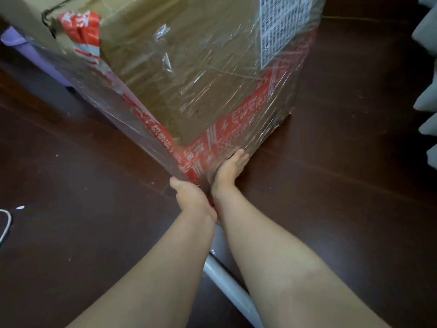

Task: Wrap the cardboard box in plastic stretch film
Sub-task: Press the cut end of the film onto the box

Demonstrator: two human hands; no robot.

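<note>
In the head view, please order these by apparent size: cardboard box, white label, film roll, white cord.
1. cardboard box.
2. white label, cut by the frame edge.
3. film roll, mostly hidden, so its rank against the label is unsure.
4. white cord.

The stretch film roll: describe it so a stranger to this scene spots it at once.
Find the big cardboard box on the dark floor and drop to its near corner, where the left hand and right hand meet. Below them, between the forearms, the stretch film roll lies flat: a pale glossy tube, unlike the thin curved white cord far left.
</note>
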